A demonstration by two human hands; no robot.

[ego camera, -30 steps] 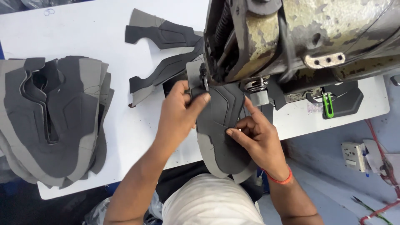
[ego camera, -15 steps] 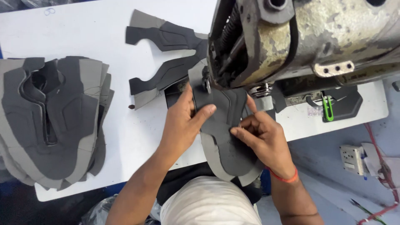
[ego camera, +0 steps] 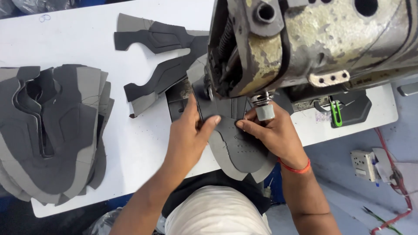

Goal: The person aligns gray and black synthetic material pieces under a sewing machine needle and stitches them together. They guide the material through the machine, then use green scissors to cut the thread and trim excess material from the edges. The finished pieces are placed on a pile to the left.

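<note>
A dark grey shoe-upper piece [ego camera: 238,150] lies on the white table [ego camera: 143,148] under the head of a worn sewing machine [ego camera: 305,43]. My left hand [ego camera: 189,130] presses flat on its left side, thumb and fingers pinching its edge near the needle area. My right hand [ego camera: 272,132] holds its right side just below the machine's silver knob [ego camera: 264,111]. The piece's rounded end hangs over the table's front edge. The needle itself is hidden behind the machine head.
A stack of several grey shoe-upper pieces [ego camera: 52,130] sits at the table's left. One stitched, forked upper [ego camera: 161,56] lies behind my left hand. A black pedal-like part with a green clip [ego camera: 344,111] sits at right. A grey box [ego camera: 363,165] and red cable [ego camera: 394,174] lie on the floor.
Both hands have moved the shoe-upper piece further up under the machine head and turned it slightly. The view has also shifted closer to the machine.
</note>
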